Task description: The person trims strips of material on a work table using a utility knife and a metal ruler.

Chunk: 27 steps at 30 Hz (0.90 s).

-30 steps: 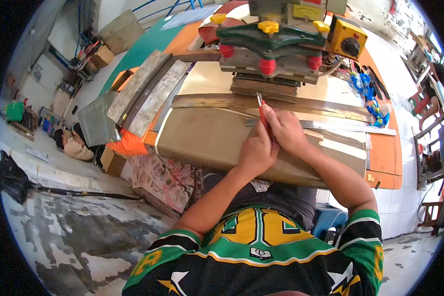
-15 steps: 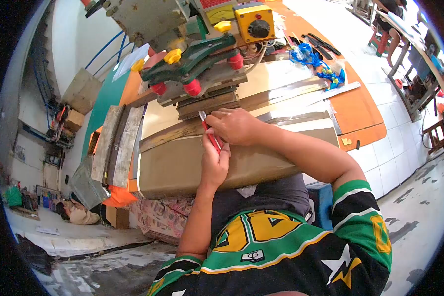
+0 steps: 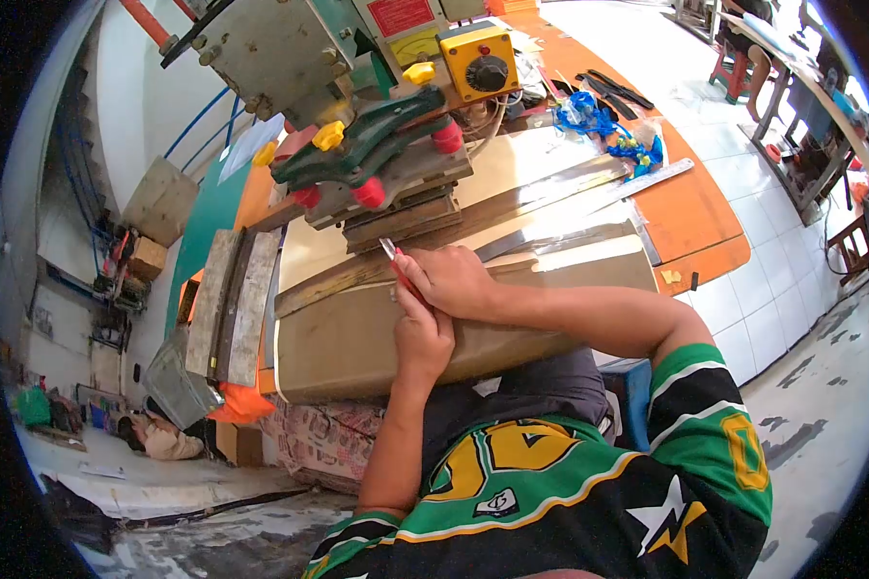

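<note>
A red cutter knife (image 3: pixel 410 277) with a silvery tip points up and away, toward the machine's press block. My left hand (image 3: pixel 425 340) is closed around its lower end. Closed over the upper part of the red body is my right hand (image 3: pixel 457 282), its thumb lying along the side. The two hands touch each other. Below them is a brown-covered padded board (image 3: pixel 357 347). Just beyond the knife tip lies a long wooden strip (image 3: pixel 323 285), and the wooden press block (image 3: pixel 403 224) of the machine sits close above it.
The green clamp frame (image 3: pixel 367 135) has yellow knobs and red feet. A yellow control box (image 3: pixel 478 63) stands behind. A steel ruler (image 3: pixel 652 179), blue bundle (image 3: pixel 635 152) and black straps (image 3: pixel 616 92) lie right. Metal bars (image 3: pixel 232 309) stand left. Other people are in the background.
My right hand has shifted from over the knife's tip down onto its red body, so the silvery end shows more. The camera view has tilted slightly.
</note>
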Motion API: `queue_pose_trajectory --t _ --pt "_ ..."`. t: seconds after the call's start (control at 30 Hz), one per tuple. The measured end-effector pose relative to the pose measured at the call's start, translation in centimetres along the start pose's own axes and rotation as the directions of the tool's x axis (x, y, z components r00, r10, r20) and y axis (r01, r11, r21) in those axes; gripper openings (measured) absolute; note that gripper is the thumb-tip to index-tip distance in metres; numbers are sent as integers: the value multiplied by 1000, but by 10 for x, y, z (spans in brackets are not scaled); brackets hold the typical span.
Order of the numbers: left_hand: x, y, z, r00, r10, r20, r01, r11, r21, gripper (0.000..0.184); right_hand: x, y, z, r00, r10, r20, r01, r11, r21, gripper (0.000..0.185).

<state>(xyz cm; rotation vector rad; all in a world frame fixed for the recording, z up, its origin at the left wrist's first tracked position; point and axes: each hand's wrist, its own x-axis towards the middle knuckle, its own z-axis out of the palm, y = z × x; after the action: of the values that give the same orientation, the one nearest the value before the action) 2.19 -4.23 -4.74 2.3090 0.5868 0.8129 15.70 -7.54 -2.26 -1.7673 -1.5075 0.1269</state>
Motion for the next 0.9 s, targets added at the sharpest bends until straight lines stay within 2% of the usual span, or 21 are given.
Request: queue_pose_trajectory --t 0.1,0.17,0.23,0.27,0.3,0.33,0.37,0.4,0.47,0.5,0.57,0.63,0.67,0.7,0.77,0.8,0.83,0.87,0.9 --pt "-2 -3 1 997 -76 18 77 997 -14 70 1 0 3 1000 -12 -26 12 1000 15 55" --pt "-2 -11 3 993 -115 22 116 992 -40 70 7 5 6 990 98 102 -104 993 53 57" --pt "-2 -18 2 987 -158 1 155 965 -210 66 14 4 -6 987 90 133 -93 995 19 55" --pt "-2 -19 3 987 -160 3 157 965 -211 66 16 4 -10 983 85 161 -83 996 -15 52" --pt "1 -16 3 986 -169 1 159 922 -353 62 15 5 -11 983 88 161 -86 996 -15 52" --pt "4 -14 2 984 -178 1 156 859 -488 58 15 7 -13 995 -1 97 3 1000 -24 47" --pt "4 -16 1 985 -174 3 154 859 -489 58 15 8 -14 995 -93 31 94 995 -40 42" --pt "5 -17 -1 983 -183 25 172 861 -479 54 17 11 -14 995 -92 28 93 995 -43 42" --pt "6 -17 -2 980 -192 46 191 861 -471 51 19 16 -12 915 -395 -85 390 918 -69 38" --pt "5 -11 -3 981 -186 47 187 869 -459 50 20 18 -13 916 -393 -80 388 919 -69 38" --pt "1 -10 -2 980 -193 47 194 872 -450 49 20 20 -13 928 -369 50 371 926 -66 33" --pt "2 -15 0 983 -170 63 181 950 -256 55 18 20 -13 924 -381 23 381 922 -67 32" --pt "2 -14 1 983 -172 59 181 949 -258 55 18 20 -14 919 -394 -11 392 917 -70 32" --pt "3 -9 1 994 -106 0 105 990 -95 59 18 19 -14 918 -397 -10 395 916 -71 32" --pt "4 -3 1 998 -32 -48 36 997 75 64 14 15 -12 976 -205 68 209 977 -45 38" --pt "4 -1 1 995 -95 -24 97 994 54 68 12 12 -10 976 -206 71 210 977 -44 38" --pt "3 1 2 987 -158 1 158 987 34 73 9 9 -6 992 -119 43 118 993 23 42" --pt "3 2 2 987 -163 -1 163 986 35 73 7 7 -3 999 -28 22 26 995 92 47" --pt "2 3 2 986 -166 0 166 982 91 75 7 7 -1 999 -30 27 28 995 94 47"
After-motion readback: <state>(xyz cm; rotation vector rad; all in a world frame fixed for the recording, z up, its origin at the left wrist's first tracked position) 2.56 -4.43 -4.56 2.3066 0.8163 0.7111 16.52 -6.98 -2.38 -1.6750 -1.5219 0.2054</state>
